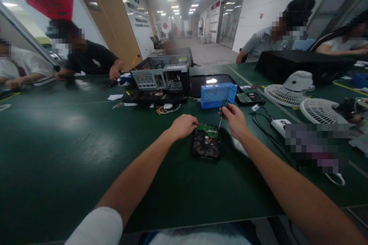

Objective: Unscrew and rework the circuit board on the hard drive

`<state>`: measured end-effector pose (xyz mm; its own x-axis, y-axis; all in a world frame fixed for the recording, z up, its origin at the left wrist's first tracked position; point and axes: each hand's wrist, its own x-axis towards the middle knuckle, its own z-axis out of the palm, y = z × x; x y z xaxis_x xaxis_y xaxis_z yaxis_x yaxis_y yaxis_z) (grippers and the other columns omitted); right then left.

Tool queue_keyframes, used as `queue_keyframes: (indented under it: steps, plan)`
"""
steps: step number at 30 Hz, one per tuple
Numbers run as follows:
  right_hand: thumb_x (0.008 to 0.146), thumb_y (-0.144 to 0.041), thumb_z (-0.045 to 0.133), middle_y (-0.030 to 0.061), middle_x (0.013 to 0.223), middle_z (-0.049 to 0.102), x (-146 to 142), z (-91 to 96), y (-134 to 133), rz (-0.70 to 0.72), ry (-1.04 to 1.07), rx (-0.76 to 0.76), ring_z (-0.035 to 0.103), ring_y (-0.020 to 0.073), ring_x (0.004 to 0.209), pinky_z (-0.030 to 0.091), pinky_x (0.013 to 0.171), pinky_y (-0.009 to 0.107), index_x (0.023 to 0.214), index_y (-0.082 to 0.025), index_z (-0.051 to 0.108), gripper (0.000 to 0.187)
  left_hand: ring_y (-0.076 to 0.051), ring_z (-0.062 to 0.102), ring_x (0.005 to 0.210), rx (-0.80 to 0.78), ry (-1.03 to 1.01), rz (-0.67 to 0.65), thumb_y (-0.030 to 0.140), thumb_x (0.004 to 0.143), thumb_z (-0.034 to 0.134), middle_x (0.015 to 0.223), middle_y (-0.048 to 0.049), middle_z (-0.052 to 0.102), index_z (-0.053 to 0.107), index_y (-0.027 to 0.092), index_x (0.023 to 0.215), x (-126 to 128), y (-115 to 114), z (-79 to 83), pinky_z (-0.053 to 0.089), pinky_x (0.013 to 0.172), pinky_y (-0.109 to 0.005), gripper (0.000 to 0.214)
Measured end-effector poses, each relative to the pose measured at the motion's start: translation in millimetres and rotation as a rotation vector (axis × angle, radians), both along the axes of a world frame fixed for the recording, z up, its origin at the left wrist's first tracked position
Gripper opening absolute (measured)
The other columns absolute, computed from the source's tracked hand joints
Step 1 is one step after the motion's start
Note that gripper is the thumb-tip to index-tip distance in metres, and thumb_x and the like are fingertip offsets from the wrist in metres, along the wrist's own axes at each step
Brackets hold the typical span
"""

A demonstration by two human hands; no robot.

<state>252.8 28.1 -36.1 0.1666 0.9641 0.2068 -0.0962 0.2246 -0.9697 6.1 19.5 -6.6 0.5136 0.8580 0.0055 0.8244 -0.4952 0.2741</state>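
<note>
A hard drive [207,146] lies flat on the green table, its green circuit board at the far end. My right hand [234,118] is closed around the dark green handle of a screwdriver [224,108]. The screwdriver's thin shaft points down to the drive's far right edge; whether the tip sits in a screw is too small to tell. My left hand [185,125] is at the far left corner of the drive, fingers bent together and touching it. What those fingertips pinch, if anything beyond the drive's corner, is hidden.
Beyond the drive stand a blue plastic bin [218,95] and an opened computer case [161,78]. Another drive [250,98] lies right of the bin. White fan parts [294,88], a power strip [280,126] and cables lie at right. Other people sit at both sides, near a black case [301,65].
</note>
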Motion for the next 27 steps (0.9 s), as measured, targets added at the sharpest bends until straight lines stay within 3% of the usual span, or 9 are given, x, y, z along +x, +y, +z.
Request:
queue_keyframes:
  steps: [4,9,14,19,27]
  plan:
    - [0.078,-0.046,0.078,0.0031,0.101,0.071,1.3,-2.7,1.9,0.003,0.003,0.003,0.066,0.0169,0.086,0.051,0.073,0.029,0.108,-0.024,0.067,0.039,-0.025,0.069,0.108,0.01,-0.021,0.006,0.029,0.095,0.057,0.112,-0.0079,0.076,0.078,0.023,0.108,1.3,-1.1,1.0,0.051,0.099,-0.036,0.025]
    - [0.078,-0.047,0.077,0.0036,0.102,0.072,0.5,-1.8,1.5,-0.002,-0.004,-0.011,0.067,0.0172,0.085,0.051,0.072,0.029,0.107,-0.024,0.067,0.039,-0.026,0.069,0.108,-0.002,-0.072,0.145,0.025,0.097,0.052,0.109,-0.0107,0.077,0.078,0.02,0.106,-1.1,1.2,-0.4,0.05,0.097,-0.035,0.028]
    - [0.078,-0.044,0.077,0.0029,0.1,0.072,-0.2,0.1,-0.4,0.005,0.012,-0.007,0.066,0.0156,0.083,0.05,0.072,0.028,0.107,-0.023,0.068,0.036,-0.021,0.072,0.084,-0.13,-0.144,0.207,0.031,0.098,0.051,0.094,-0.0101,0.077,0.077,0.017,0.092,-4.1,5.1,-9.0,0.052,0.076,-0.029,0.03]
    - [0.077,-0.044,0.078,0.0024,0.098,0.071,0.2,-1.8,1.0,0.007,0.019,-0.005,0.066,0.0156,0.081,0.051,0.072,0.028,0.105,-0.023,0.067,0.037,-0.018,0.069,0.071,-0.266,-0.268,0.279,0.047,0.095,0.059,0.084,-0.0069,0.076,0.077,0.018,0.096,-1.7,6.5,-20.0,0.048,0.062,-0.026,0.033]
    - [0.076,-0.045,0.078,0.0027,0.099,0.071,-0.7,0.8,-1.2,0.002,0.013,-0.021,0.066,0.0166,0.082,0.051,0.072,0.03,0.105,-0.024,0.068,0.038,-0.015,0.067,0.065,-0.293,-0.384,0.327,0.035,0.091,0.064,0.083,-0.0053,0.075,0.074,0.017,0.092,1.9,7.6,-29.0,0.046,0.058,-0.024,0.021]
